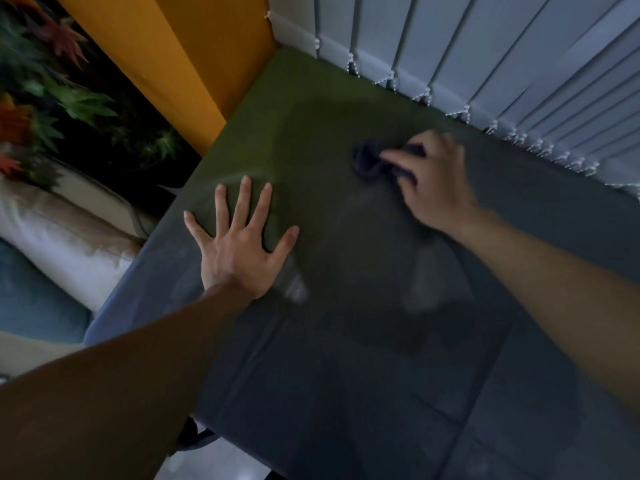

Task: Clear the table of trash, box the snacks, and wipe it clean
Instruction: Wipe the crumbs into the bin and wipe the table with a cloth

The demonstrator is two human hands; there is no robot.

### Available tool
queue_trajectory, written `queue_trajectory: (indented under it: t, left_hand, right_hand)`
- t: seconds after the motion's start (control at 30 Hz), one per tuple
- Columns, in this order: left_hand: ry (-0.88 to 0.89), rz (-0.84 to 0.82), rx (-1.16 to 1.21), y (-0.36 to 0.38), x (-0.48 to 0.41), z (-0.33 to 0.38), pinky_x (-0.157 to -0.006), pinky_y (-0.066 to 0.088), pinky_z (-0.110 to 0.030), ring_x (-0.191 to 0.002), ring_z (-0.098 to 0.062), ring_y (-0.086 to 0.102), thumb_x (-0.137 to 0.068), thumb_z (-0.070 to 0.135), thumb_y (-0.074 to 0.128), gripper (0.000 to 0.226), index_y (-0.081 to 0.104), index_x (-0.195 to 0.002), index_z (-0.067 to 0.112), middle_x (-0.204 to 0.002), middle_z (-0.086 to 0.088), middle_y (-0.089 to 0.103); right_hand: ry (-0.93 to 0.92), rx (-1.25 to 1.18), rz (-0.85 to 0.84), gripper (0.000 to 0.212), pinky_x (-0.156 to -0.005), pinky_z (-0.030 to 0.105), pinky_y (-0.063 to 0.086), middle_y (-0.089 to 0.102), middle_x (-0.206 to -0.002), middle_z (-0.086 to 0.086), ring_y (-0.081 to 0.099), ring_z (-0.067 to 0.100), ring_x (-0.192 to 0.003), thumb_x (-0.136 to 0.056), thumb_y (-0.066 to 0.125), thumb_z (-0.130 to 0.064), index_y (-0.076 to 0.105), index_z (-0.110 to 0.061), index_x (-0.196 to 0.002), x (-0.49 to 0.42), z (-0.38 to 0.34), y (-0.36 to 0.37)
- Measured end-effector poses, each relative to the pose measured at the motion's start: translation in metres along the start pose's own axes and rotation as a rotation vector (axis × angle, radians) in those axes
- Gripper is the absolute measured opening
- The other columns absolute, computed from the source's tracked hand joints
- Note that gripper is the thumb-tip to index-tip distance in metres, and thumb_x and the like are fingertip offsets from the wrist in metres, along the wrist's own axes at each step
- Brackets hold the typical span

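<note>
The table (346, 341) has a dark, smooth top, and it takes most of the view. The left hand (239, 244) lies flat on the table near its left edge, with the palm down and all the fingers straight and spread wide apart. The right hand (433, 178) is further in on the table, closer to its far edge, and it holds a dark cloth (369, 162). The fingers of this hand are curled around the cloth and press it on the table top; part of the cloth comes out in a bunch to the left of the fingers. This hand is a little blurred. Along the far edge of the table hang white vertical blinds (485, 57). Beyond the far-left corner of the table there is an orange wall (180, 46). Beside the left edge of the table lies a white cushion (65, 244).
</note>
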State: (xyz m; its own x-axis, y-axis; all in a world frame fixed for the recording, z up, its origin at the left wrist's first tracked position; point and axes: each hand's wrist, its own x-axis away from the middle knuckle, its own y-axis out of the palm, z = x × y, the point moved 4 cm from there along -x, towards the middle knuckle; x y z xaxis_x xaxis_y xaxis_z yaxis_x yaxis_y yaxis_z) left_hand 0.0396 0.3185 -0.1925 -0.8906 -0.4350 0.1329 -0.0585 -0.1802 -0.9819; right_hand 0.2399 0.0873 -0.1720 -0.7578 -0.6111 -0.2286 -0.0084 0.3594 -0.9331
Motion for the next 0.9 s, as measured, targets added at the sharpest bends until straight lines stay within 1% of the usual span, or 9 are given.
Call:
queue_trajectory:
  t: [0.13, 0.2, 0.27, 0.37, 0.43, 0.5, 0.6, 0.77, 0.9]
  left_hand:
    - [0.013, 0.017, -0.01, 0.0, 0.001, 0.001, -0.113, -0.007, -0.072, -0.153, -0.026, -0.009, -0.092, 0.08, 0.012, 0.074, 0.005, -0.156, 0.044, -0.167, 0.009, 0.001]
    - [0.047, 0.028, -0.016, 0.0, 0.002, 0.004, -0.113, -0.007, -0.071, -0.153, -0.03, -0.007, -0.094, 0.077, 0.013, 0.071, 0.004, -0.156, 0.044, -0.167, 0.009, 0.001]
    - [0.109, 0.035, -0.034, -0.002, 0.003, 0.007, -0.115, -0.005, -0.069, -0.153, -0.031, 0.0, -0.099, 0.069, 0.016, 0.065, 0.01, -0.157, 0.042, -0.167, 0.008, 0.006]
    - [0.216, 0.066, -0.103, -0.008, 0.009, 0.015, -0.115, 0.013, -0.067, -0.148, -0.031, 0.024, -0.104, 0.055, 0.022, 0.056, 0.032, -0.154, 0.032, -0.157, -0.003, 0.034]
    - [0.233, 0.117, -0.112, -0.013, 0.014, 0.021, -0.11, 0.028, -0.059, -0.136, -0.032, 0.039, -0.104, 0.049, 0.028, 0.053, 0.045, -0.148, 0.026, -0.142, -0.006, 0.048]
    - [0.199, 0.138, -0.034, -0.018, 0.02, 0.026, -0.108, 0.032, -0.053, -0.131, -0.032, 0.042, -0.101, 0.048, 0.035, 0.052, 0.049, -0.145, 0.023, -0.136, -0.007, 0.052]
    - [0.187, 0.068, 0.034, -0.013, 0.042, 0.033, -0.117, 0.025, -0.053, -0.141, -0.033, 0.033, -0.097, 0.053, 0.036, 0.061, 0.043, -0.149, 0.023, -0.146, -0.006, 0.046]
    - [0.176, -0.014, -0.034, 0.012, 0.078, 0.035, -0.123, 0.003, -0.052, -0.154, -0.029, 0.001, -0.101, 0.059, 0.018, 0.065, 0.015, -0.159, 0.031, -0.167, 0.0, 0.011]
    - [0.178, 0.005, -0.084, 0.02, 0.074, 0.031, -0.123, 0.003, -0.052, -0.154, -0.027, 0.0, -0.102, 0.059, 0.01, 0.063, 0.005, -0.159, 0.034, -0.168, 0.002, 0.006]
  right_hand:
    - [0.496, -0.012, 0.118, 0.038, -0.093, 0.043, 0.035, 0.049, -0.116, 0.01, 0.044, 0.037, -0.11, -0.09, 0.049, -0.024, 0.064, -0.033, -0.124, 0.003, 0.022, -0.006]
    - [0.436, -0.051, 0.092, 0.039, -0.09, 0.042, 0.036, 0.051, -0.113, 0.01, 0.046, 0.036, -0.106, -0.087, 0.051, -0.023, 0.065, -0.031, -0.123, 0.017, -0.002, -0.003]
    - [0.205, -0.084, 0.019, 0.04, -0.086, 0.041, 0.039, 0.053, -0.109, 0.008, 0.048, 0.035, -0.101, -0.085, 0.054, -0.022, 0.067, -0.027, -0.123, 0.039, -0.028, -0.002]
    - [-0.06, -0.077, -0.096, 0.038, -0.084, 0.042, 0.04, 0.054, -0.109, 0.007, 0.048, 0.034, -0.098, -0.088, 0.058, -0.02, 0.067, -0.026, -0.124, 0.056, -0.026, -0.008]
    - [0.048, -0.019, -0.03, 0.036, -0.085, 0.041, 0.038, 0.054, -0.109, 0.008, 0.048, 0.034, -0.1, -0.09, 0.058, -0.021, 0.067, -0.03, -0.124, 0.05, -0.003, -0.015]
    - [0.312, -0.009, 0.043, 0.036, -0.088, 0.042, 0.037, 0.051, -0.111, 0.008, 0.046, 0.035, -0.103, -0.092, 0.054, -0.021, 0.066, -0.032, -0.125, 0.046, 0.012, -0.018]
    - [0.435, -0.065, 0.05, 0.039, -0.089, 0.045, 0.041, 0.052, -0.111, 0.009, 0.047, 0.037, -0.103, -0.087, 0.053, -0.021, 0.066, -0.031, -0.123, 0.057, -0.017, -0.012]
    - [-0.055, -0.15, -0.101, 0.04, -0.08, 0.041, 0.041, 0.055, -0.103, 0.004, 0.049, 0.03, -0.094, -0.084, 0.056, -0.02, 0.069, -0.027, -0.122, 0.097, -0.065, -0.008]
    - [0.246, -0.082, 0.012, 0.034, -0.081, 0.043, 0.041, 0.053, -0.107, 0.006, 0.049, 0.032, -0.098, -0.086, 0.06, -0.019, 0.07, -0.032, -0.116, 0.086, -0.036, -0.013]
